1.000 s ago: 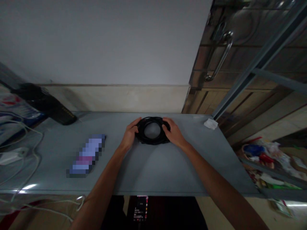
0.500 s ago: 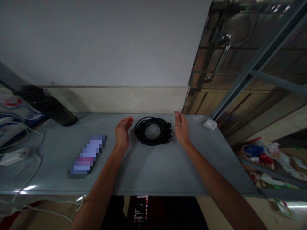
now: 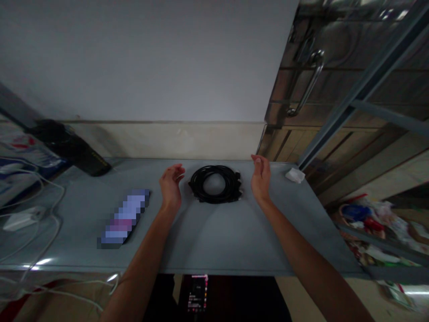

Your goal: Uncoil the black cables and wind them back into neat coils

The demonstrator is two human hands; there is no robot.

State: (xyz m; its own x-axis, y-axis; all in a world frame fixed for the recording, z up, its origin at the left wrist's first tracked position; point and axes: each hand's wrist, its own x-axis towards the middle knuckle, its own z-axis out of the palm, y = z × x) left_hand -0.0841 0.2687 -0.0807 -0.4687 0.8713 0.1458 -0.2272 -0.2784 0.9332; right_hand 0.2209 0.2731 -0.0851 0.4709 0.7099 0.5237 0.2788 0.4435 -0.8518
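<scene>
A coiled black cable (image 3: 197,184) lies in a flat ring on the grey table, its connector ends bunched on the right side of the coil. Just left of the coil is my left hand (image 3: 171,185), open, fingers loosely curved and apart from the cable. On the other side my right hand (image 3: 260,179) is held open, palm turned inward, with a gap between it and the connectors. Neither hand holds anything.
A phone (image 3: 125,219) with a blurred screen lies left of my left arm. Further left are a black bottle (image 3: 82,154), a white charger (image 3: 23,218) and white cables. Crumpled tissue (image 3: 295,175) sits near the right edge. Another lit phone (image 3: 197,293) is below the table's front edge.
My right hand has moved right, away from the coil. My left hand has shifted slightly left, widening its gap. The cable coil looks slightly rounder.
</scene>
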